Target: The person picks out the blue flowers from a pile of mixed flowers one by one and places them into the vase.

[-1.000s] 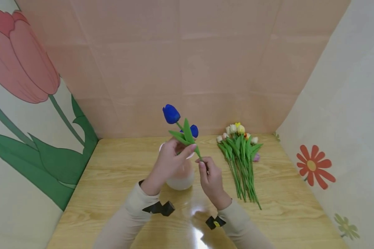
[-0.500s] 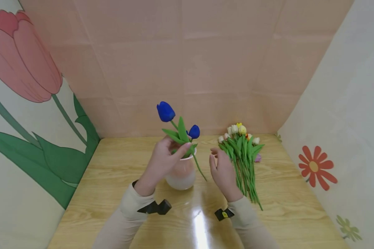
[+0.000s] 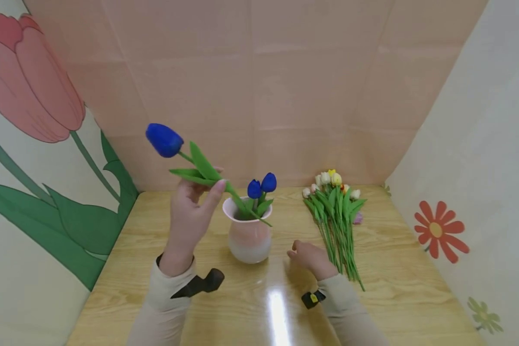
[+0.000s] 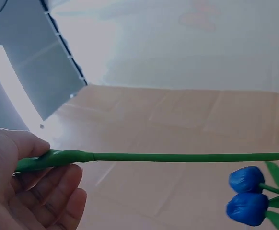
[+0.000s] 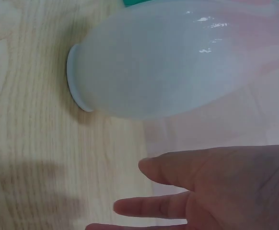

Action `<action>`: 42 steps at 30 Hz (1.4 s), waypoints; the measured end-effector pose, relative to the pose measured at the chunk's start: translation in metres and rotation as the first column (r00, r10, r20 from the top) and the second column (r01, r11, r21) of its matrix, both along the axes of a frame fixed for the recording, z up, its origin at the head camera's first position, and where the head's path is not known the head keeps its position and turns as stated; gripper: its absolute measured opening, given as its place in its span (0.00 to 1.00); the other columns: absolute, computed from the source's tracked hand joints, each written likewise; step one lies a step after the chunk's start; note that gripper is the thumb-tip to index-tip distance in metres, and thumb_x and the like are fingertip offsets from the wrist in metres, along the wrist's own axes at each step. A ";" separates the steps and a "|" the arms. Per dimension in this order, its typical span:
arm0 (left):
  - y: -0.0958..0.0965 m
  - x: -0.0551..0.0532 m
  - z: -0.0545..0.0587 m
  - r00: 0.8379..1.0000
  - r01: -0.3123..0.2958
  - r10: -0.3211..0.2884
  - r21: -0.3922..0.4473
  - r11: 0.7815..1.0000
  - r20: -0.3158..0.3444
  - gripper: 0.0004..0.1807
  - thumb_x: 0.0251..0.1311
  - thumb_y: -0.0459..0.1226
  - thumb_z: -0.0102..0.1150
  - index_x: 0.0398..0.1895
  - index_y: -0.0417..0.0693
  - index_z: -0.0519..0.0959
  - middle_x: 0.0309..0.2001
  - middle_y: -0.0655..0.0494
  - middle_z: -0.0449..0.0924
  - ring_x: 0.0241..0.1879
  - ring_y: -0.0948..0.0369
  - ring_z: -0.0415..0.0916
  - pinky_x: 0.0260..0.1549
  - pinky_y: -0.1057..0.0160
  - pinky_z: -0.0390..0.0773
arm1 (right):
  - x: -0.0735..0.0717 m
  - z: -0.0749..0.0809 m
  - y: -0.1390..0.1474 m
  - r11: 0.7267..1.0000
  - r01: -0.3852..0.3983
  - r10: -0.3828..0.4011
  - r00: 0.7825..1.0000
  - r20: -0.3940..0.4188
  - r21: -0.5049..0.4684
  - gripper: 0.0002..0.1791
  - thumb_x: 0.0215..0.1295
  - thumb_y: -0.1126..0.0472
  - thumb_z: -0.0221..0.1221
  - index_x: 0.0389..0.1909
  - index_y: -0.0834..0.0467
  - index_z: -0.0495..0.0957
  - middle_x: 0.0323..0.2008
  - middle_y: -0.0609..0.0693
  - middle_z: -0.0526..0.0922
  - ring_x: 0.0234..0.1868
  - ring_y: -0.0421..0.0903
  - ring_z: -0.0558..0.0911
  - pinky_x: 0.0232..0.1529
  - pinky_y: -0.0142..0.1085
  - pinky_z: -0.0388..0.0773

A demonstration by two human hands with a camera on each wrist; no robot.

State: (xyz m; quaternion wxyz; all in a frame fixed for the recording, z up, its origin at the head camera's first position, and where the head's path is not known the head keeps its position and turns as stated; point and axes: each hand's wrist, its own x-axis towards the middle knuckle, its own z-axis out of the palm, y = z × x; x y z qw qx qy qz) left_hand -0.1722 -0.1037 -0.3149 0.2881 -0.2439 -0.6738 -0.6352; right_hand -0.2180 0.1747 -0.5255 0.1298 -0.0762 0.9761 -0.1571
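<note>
My left hand (image 3: 190, 216) pinches an artificial blue tulip (image 3: 165, 140) by its leafy stem, thumb against fingers. The bloom tilts up to the left; the bare stem (image 4: 187, 157) slants down to the right, its end in front of the vase mouth in the head view. Two more blue tulips (image 3: 261, 185) stand in the pink-and-white vase (image 3: 250, 240). My right hand (image 3: 311, 258) is low over the table, right of the vase and apart from it. In the right wrist view its fingers (image 5: 151, 207) are extended and hold nothing.
A bundle of artificial tulips (image 3: 339, 216) in white, yellow and other colours lies on the wooden table (image 3: 398, 288) at the right. A pink backdrop (image 3: 251, 96) closes off the back, and printed flower panels flank both sides.
The right hand has let go of the stem and moved down to the right. My left hand has carried the blue tulip leftward, uncovering the vase mouth and both tulips in it.
</note>
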 end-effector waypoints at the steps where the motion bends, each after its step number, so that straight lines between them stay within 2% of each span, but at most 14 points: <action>1: -0.004 0.002 0.002 0.999 -0.021 0.022 0.038 0.999 -0.029 0.17 0.62 0.30 0.59 0.50 0.26 0.72 0.45 0.52 0.81 0.39 0.68 0.79 0.43 0.68 0.79 | 0.000 -0.001 0.000 1.000 -0.002 0.002 1.000 0.014 -0.002 0.19 0.71 0.53 0.52 0.49 0.64 0.76 0.45 0.61 0.83 0.44 0.58 0.82 0.44 0.52 0.78; 5: -0.015 0.006 0.007 0.986 -0.114 0.131 0.156 0.981 -0.107 0.17 0.62 0.31 0.58 0.50 0.26 0.72 0.45 0.65 0.79 0.38 0.69 0.79 0.43 0.70 0.78 | 0.001 -0.002 0.000 1.000 -0.003 0.004 0.999 0.047 -0.008 0.19 0.71 0.53 0.52 0.50 0.64 0.76 0.47 0.61 0.82 0.45 0.58 0.82 0.45 0.52 0.77; 8: -0.018 0.005 0.007 0.970 -0.183 0.206 0.177 0.967 -0.126 0.16 0.61 0.30 0.58 0.50 0.30 0.73 0.46 0.60 0.79 0.39 0.68 0.79 0.45 0.69 0.78 | 0.000 -0.001 -0.001 1.000 0.003 -0.002 0.997 0.072 -0.016 0.19 0.71 0.52 0.52 0.51 0.64 0.75 0.46 0.60 0.82 0.44 0.57 0.82 0.44 0.51 0.77; 12: -0.019 -0.002 0.000 0.949 -0.274 0.283 0.078 0.959 -0.143 0.14 0.61 0.29 0.58 0.48 0.29 0.75 0.44 0.48 0.81 0.41 0.67 0.78 0.47 0.68 0.77 | -0.001 -0.003 -0.002 1.000 0.005 -0.003 0.996 0.093 -0.026 0.19 0.72 0.52 0.51 0.52 0.63 0.75 0.46 0.59 0.82 0.44 0.56 0.82 0.43 0.50 0.77; 15: -0.018 -0.009 -0.008 0.940 -0.315 0.308 -0.027 0.949 -0.149 0.11 0.63 0.31 0.57 0.45 0.31 0.77 0.40 0.42 0.81 0.40 0.65 0.77 0.44 0.67 0.76 | -0.002 -0.005 -0.002 0.999 0.004 0.000 0.994 0.105 -0.034 0.20 0.72 0.51 0.51 0.53 0.62 0.75 0.47 0.59 0.82 0.45 0.56 0.81 0.44 0.50 0.77; 17: -0.016 -0.013 -0.013 0.941 -0.317 0.304 -0.078 0.945 -0.146 0.09 0.65 0.33 0.56 0.41 0.33 0.78 0.36 0.43 0.82 0.38 0.63 0.77 0.42 0.67 0.76 | -0.002 -0.005 -0.002 0.999 0.007 -0.002 0.994 0.113 -0.039 0.20 0.72 0.50 0.51 0.53 0.61 0.75 0.47 0.59 0.82 0.45 0.56 0.82 0.43 0.50 0.77; 20: -0.013 -0.019 -0.018 0.948 -0.299 0.282 -0.111 0.948 -0.145 0.08 0.66 0.34 0.55 0.36 0.34 0.78 0.32 0.45 0.80 0.35 0.61 0.77 0.39 0.66 0.75 | -0.002 -0.005 -0.003 0.999 0.011 -0.006 0.993 0.119 -0.042 0.20 0.72 0.50 0.51 0.53 0.61 0.75 0.46 0.58 0.82 0.44 0.55 0.82 0.42 0.49 0.77; 24: -0.009 -0.024 -0.024 0.954 -0.284 0.266 -0.135 0.949 -0.137 0.08 0.66 0.33 0.57 0.34 0.35 0.77 0.33 0.45 0.77 0.33 0.60 0.74 0.35 0.68 0.74 | -0.001 -0.005 -0.002 0.999 0.010 -0.006 0.993 0.119 -0.041 0.19 0.72 0.50 0.51 0.52 0.61 0.75 0.45 0.58 0.82 0.42 0.54 0.82 0.40 0.49 0.77; 29: -0.005 -0.027 -0.030 0.965 -0.262 0.256 -0.178 0.948 -0.060 0.08 0.64 0.36 0.60 0.34 0.37 0.77 0.36 0.47 0.77 0.35 0.61 0.75 0.34 0.69 0.76 | 0.000 -0.004 -0.002 0.999 0.012 -0.007 0.992 0.125 -0.039 0.19 0.72 0.50 0.51 0.52 0.60 0.75 0.43 0.56 0.83 0.38 0.50 0.81 0.38 0.47 0.77; 34: -0.003 -0.032 -0.035 0.970 -0.230 0.240 -0.212 0.950 0.025 0.11 0.62 0.38 0.63 0.38 0.38 0.76 0.35 0.49 0.80 0.34 0.61 0.77 0.36 0.62 0.78 | 0.000 -0.003 -0.003 0.999 0.011 -0.005 0.991 0.137 -0.043 0.19 0.72 0.50 0.51 0.51 0.60 0.74 0.40 0.55 0.82 0.36 0.49 0.80 0.36 0.46 0.76; 38: -0.001 -0.037 -0.040 0.970 -0.224 0.239 -0.210 0.952 0.052 0.13 0.62 0.40 0.63 0.40 0.38 0.75 0.35 0.48 0.81 0.33 0.59 0.77 0.35 0.61 0.78 | -0.001 -0.005 -0.002 0.999 0.009 -0.003 0.990 0.138 -0.044 0.19 0.72 0.50 0.51 0.51 0.60 0.75 0.41 0.55 0.82 0.38 0.50 0.81 0.38 0.46 0.76; 42: 0.000 -0.042 -0.048 0.969 -0.225 0.241 -0.201 0.953 0.061 0.13 0.64 0.41 0.60 0.39 0.39 0.77 0.33 0.48 0.82 0.31 0.60 0.77 0.34 0.64 0.77 | -0.002 -0.008 -0.001 0.999 0.013 -0.006 0.990 0.141 -0.047 0.18 0.72 0.50 0.51 0.51 0.59 0.75 0.44 0.56 0.83 0.40 0.51 0.81 0.39 0.47 0.76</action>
